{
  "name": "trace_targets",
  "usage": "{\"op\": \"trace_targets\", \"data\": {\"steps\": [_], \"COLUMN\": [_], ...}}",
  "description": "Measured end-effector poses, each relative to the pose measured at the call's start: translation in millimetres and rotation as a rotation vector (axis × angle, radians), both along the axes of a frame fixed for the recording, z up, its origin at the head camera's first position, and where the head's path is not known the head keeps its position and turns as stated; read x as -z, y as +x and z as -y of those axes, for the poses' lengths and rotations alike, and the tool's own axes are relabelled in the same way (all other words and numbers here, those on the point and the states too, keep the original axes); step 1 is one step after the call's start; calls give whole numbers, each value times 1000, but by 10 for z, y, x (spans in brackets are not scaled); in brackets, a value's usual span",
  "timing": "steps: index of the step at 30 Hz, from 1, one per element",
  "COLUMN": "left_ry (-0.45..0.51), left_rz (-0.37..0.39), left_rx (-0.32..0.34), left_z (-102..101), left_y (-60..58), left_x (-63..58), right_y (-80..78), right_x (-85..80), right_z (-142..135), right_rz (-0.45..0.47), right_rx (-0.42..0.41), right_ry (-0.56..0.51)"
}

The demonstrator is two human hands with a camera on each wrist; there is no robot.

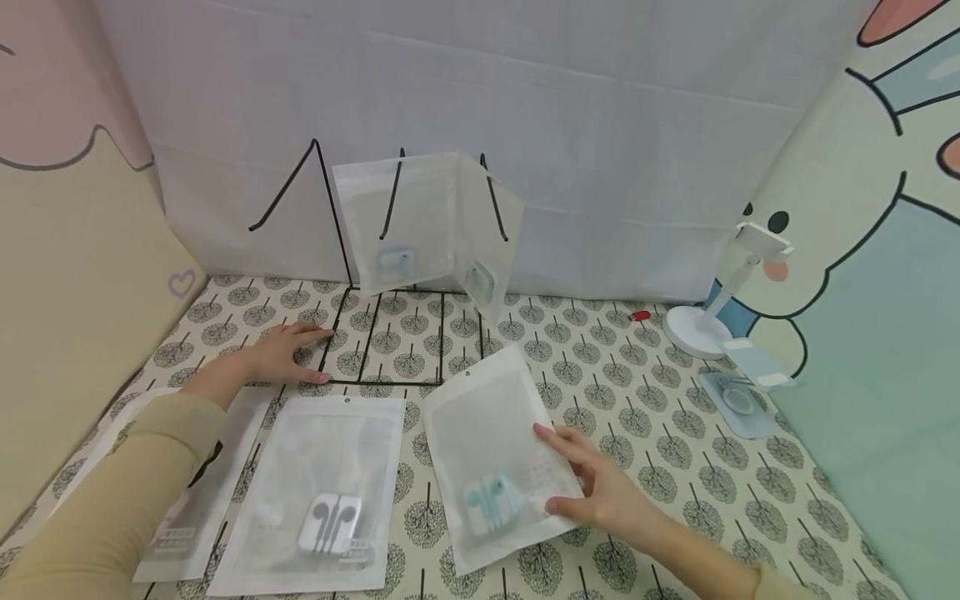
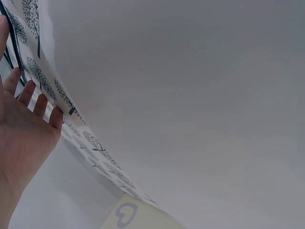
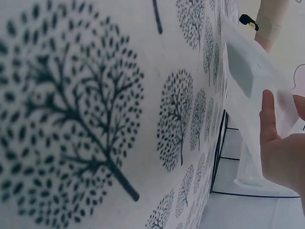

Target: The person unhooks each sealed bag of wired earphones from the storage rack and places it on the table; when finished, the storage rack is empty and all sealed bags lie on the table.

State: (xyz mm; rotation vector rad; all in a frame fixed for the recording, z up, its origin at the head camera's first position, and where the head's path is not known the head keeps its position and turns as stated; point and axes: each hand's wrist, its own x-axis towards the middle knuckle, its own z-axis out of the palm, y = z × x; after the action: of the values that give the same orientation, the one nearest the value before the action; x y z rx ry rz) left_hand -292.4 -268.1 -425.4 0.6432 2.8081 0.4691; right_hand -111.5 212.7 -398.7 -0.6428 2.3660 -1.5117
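A black wire display rack [image 1: 401, 384] stands on the patterned cloth. At the left side of its base my left hand [image 1: 281, 354] reaches out, fingers spread and fairly straight, fingertips at the wire. In the left wrist view, the same hand [image 2: 28, 119] appears beside the cloth and black wires. My right hand [image 1: 600, 487] pinches the right edge of a white frosted zip bag [image 1: 487, 425], which is tilted and holds a teal earphone case [image 1: 492, 502]. In the right wrist view, the thumb [image 3: 268, 117] lies against the bag [image 3: 238, 71].
Two frosted bags [image 1: 397, 212] [image 1: 491, 225] hang from rack hooks; the left hook [image 1: 285, 187] carries none. A bag with white earphones [image 1: 330, 523] and another bag [image 1: 176, 550] lie at front left. On the right are a white stand [image 1: 697, 329], a blue-grey stand [image 1: 738, 404] and a small red object [image 1: 640, 316].
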Motion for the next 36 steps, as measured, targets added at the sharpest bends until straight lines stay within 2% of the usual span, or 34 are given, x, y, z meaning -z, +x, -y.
{"op": "trace_targets", "data": {"steps": [8,17,23,31,36], "left_ry": [-6,0,3,1,18], "left_rz": [-2,14,21,16,9], "left_rx": [-3,-14,-8,-10,-12], "left_z": [0,9,3,-10,-22], "left_y": [-22,-24,-22,-12,11], "left_x": [2,2,-11,-18,-36], "right_y": [-71,-88,-55,10,12], "right_x": [53,135,206,232,235], "right_z": [-146,-255,-221,-144,-114], "right_rz": [68,6,-81,-209,-259], "right_rx": [-42,-151,-215,-214,-213], "right_ry": [84,349,407,617,674]}}
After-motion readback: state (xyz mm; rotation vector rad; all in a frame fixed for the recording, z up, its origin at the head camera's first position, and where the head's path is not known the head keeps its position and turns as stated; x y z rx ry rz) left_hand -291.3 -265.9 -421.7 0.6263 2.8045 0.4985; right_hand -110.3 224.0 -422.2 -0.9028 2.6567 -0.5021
